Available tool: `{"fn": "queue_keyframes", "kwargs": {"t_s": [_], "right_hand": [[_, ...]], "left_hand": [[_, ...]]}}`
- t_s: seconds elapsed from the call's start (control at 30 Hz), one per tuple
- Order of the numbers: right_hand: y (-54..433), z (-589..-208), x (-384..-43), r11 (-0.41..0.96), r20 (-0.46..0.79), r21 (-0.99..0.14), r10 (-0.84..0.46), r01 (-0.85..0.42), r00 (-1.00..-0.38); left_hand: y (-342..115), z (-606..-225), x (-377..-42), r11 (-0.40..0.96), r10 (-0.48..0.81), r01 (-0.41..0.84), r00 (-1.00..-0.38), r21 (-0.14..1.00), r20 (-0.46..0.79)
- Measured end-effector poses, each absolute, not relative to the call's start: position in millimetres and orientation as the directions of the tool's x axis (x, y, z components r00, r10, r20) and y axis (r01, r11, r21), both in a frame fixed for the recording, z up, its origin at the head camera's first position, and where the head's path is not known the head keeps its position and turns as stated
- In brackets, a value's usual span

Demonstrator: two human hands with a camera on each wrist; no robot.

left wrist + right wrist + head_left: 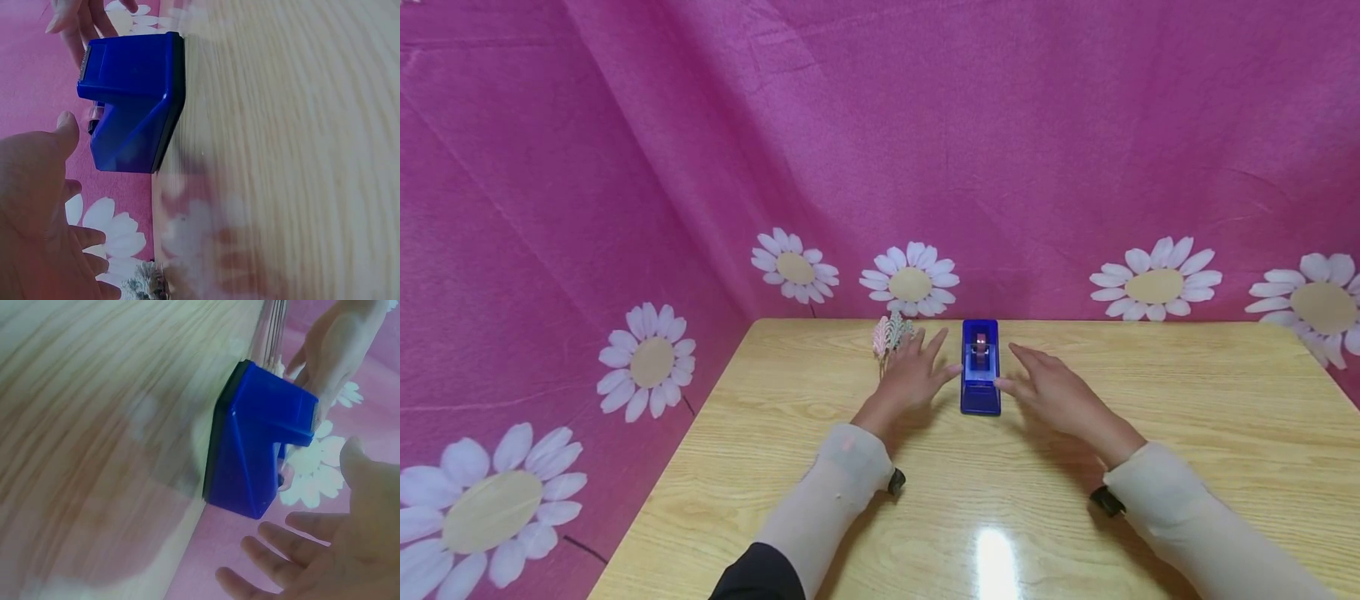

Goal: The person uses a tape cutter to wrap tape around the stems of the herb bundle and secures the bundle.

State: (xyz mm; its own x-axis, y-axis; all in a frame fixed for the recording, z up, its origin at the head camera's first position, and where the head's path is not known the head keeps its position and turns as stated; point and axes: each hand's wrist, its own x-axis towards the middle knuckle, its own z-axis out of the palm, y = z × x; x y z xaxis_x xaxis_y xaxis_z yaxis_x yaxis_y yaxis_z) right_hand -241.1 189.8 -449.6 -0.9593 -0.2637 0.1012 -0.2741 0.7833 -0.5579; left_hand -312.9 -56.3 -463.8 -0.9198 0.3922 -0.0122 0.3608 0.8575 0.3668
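Observation:
A blue tape dispenser (pixel 981 398) stands on the wooden table, a small roll (pixel 981 350) set in its top. My left hand (pixel 912 377) hovers at its left side, fingers spread. On the other side is my right hand (pixel 1060 393), its fingers extended and its thumb near the dispenser's edge. Both wrist views show gaps between the thumbs and the blue body, and neither hand holds anything. Beyond my left fingers lie feathery pink and grey-green sprigs (pixel 891 332) on thin stems, partly covered by that hand.
The light wood table (pixel 1210 400) ends at a magenta cloth (pixel 1015 167) printed with large white daisies, which hangs behind it and along the left. A bright light reflection shows on the tabletop near the front.

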Motion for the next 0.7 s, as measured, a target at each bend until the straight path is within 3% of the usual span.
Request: {"fn": "queue_keyframes", "kwargs": {"t_s": [0.37, 0.7], "right_hand": [[172.3, -447.6, -247.6, 0.749, 0.103, -0.609, -0.252, -0.261, -0.962], [160.6, -450.7, -253.4, 0.714, 0.133, -0.645, -0.247, -0.273, -0.960]], "left_hand": [[-44.8, -466.8, -317.2, 0.819, 0.441, 0.396, -0.897, 0.415, -0.015], [-34.7, -463.8, -317.0, 0.733, 0.478, 0.371, -0.877, 0.570, -0.043]]}}
